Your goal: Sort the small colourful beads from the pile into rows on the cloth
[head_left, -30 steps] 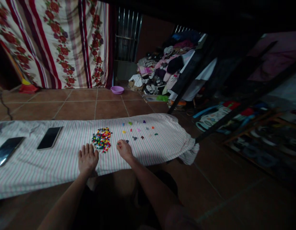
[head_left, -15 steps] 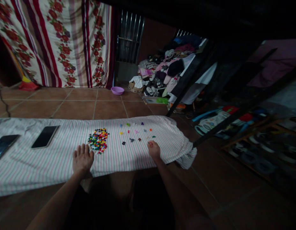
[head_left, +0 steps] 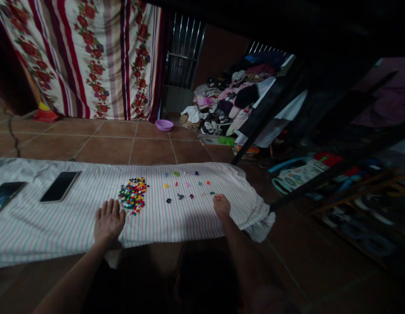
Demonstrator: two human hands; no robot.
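A dense heap of small multicoloured pieces lies on a striped cloth. Just left of its lower edge, my left hand rests palm down on the cloth, fingers spread and holding nothing. To the right of the heap, small groups sorted by colour stand in rough rows, among them yellow pieces, black pieces and an orange piece. My right hand is closed, its fingertips beside the dark green pieces; whatever it pinches is too small to make out.
Two dark phones lie on the cloth at the left. Beyond it, a purple basin sits on the tiled floor near a heap of clothes. A dark slanting post rises behind the cloth's right end.
My right hand has shifted right, from below the pale pieces to beside the dark green ones. My left hand stays flat near the heap. The camera view has shifted slightly.
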